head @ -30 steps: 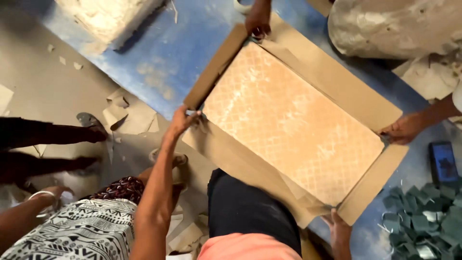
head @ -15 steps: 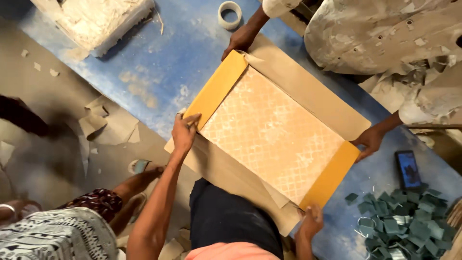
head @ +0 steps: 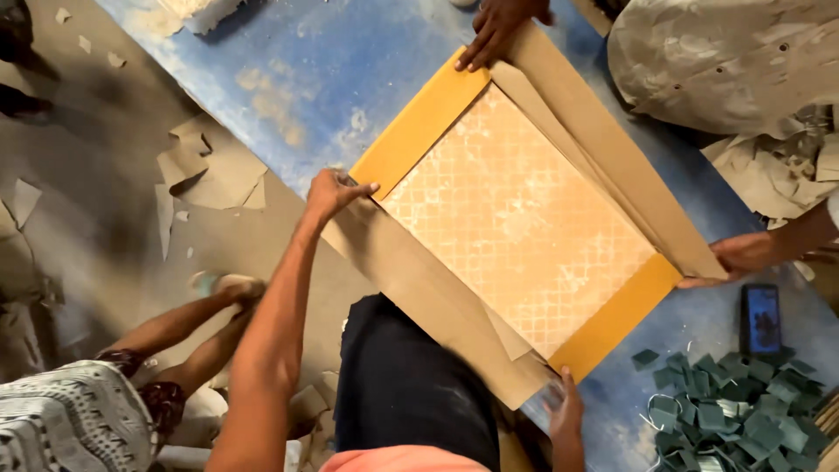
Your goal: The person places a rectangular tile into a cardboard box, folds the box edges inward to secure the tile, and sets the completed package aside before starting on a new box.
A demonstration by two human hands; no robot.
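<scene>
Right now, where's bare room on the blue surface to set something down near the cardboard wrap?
Free: blue surface beyond the yellow tape strip. Crowded: green tile pieces and phone by the right hand.

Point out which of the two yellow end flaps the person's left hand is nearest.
The upper-left yellow flap: the left hand presses the box corner at its lower end. The other yellow flap lies at the box's opposite end, near the right hand.

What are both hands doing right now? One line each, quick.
Left hand: pressing a corner of the cardboard wrap around the orange tile; something small in it, unclear what.
Right hand: open, on the wrap's opposite near corner.
</scene>
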